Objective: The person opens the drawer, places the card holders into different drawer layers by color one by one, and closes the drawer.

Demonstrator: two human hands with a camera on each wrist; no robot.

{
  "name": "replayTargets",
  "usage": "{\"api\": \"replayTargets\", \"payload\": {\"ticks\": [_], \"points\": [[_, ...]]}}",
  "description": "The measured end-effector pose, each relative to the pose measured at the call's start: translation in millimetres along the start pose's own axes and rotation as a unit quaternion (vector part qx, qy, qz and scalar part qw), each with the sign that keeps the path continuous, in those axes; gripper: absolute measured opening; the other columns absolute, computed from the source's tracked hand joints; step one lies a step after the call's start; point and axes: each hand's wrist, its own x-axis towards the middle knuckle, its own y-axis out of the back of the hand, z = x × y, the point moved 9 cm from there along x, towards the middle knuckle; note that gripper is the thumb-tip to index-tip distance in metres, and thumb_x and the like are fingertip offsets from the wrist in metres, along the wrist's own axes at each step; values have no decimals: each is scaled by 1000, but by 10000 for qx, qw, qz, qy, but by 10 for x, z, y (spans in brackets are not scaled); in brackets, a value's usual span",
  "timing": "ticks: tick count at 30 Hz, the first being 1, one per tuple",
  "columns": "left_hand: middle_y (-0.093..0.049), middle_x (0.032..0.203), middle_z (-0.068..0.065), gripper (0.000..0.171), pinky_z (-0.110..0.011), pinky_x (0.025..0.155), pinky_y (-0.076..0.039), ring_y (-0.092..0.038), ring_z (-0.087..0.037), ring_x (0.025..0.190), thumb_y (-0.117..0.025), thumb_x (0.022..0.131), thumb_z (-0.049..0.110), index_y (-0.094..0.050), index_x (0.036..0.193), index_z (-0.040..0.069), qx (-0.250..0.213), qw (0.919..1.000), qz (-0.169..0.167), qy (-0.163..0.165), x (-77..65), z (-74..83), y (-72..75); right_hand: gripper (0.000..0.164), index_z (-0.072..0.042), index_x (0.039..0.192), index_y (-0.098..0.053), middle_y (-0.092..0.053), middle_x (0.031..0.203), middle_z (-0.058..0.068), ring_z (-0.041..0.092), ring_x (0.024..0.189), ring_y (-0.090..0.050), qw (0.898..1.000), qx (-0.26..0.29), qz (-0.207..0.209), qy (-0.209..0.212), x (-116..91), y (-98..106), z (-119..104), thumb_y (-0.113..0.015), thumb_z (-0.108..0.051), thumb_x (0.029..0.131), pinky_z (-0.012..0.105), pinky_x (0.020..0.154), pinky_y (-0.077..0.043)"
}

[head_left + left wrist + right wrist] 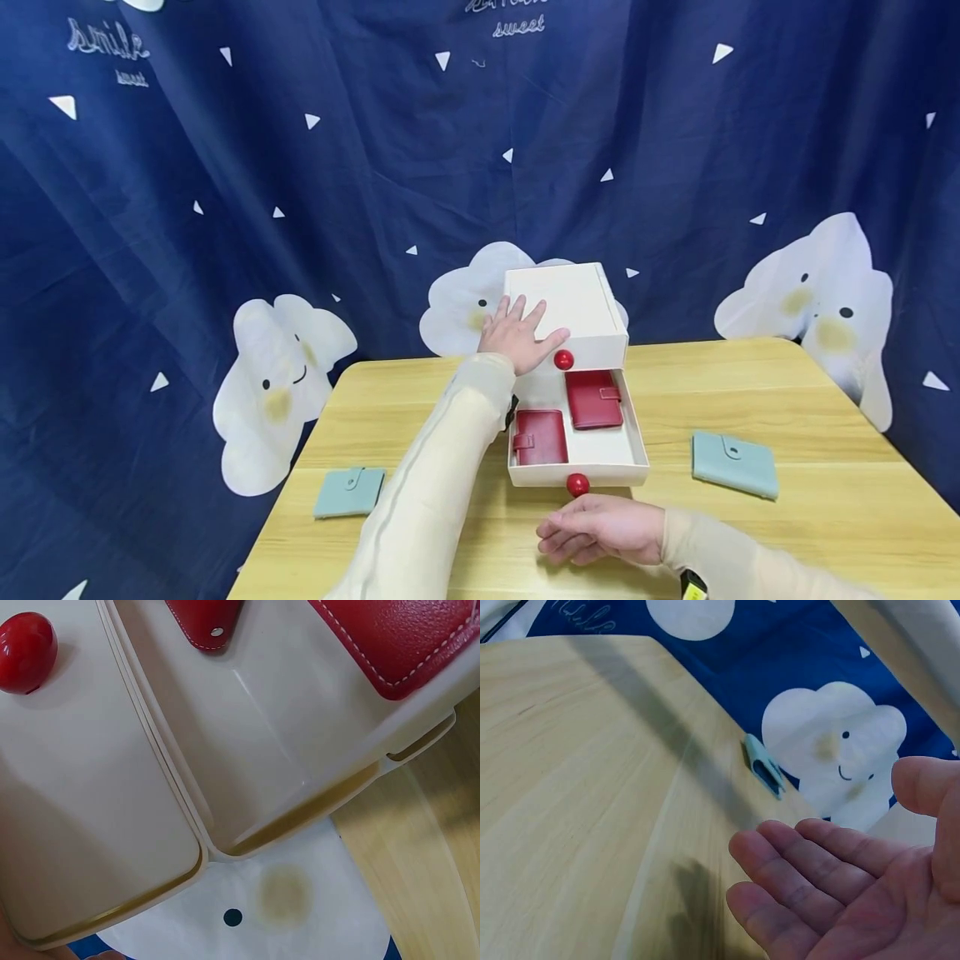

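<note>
Hands [517, 340] at white box [581, 296]; drawer [540, 476] holds two red wallets [546, 437].

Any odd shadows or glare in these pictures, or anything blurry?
Head view: a soft shadow under the right grip; left wrist view: a bright glint on the red knob, shading across the white drawer front; right wrist view: a long shadow band and finger-shaped shadow on the wooden table, curtain lettering too faint to read.

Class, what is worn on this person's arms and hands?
Left hand and right hand are ungloved. The left sleeve is cream with a greyish line along it; the right sleeve is also cream. A black item shows at the left sleeve, a black-and-yellow one at the right.
</note>
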Motion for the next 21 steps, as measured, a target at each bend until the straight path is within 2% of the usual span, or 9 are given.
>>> {"api": "replayTargets", "payload": {"ticks": [9,21], "points": [[-18,160,-2,87,-56,114,-14,-5,-29,147,-14,80,86,-26,151,38,24,10000,-4,33,22,-20,-49,51,10,125,-53,-63,117,22,35,107,-62,9995,219,158,-174,-20,160,185,-43,-35,102,40,85,-51],[-19,159,-3,86,-56,114,-15,-5,-29,147,-15,81,85,-26,152,37,50,10000,36,-6,13,-5,-27,53,11,128,-49,-60,123,25,37,112,-59,9988,480,-26,84,-74,272,137,-38,-34,105,44,92,-49]]}}
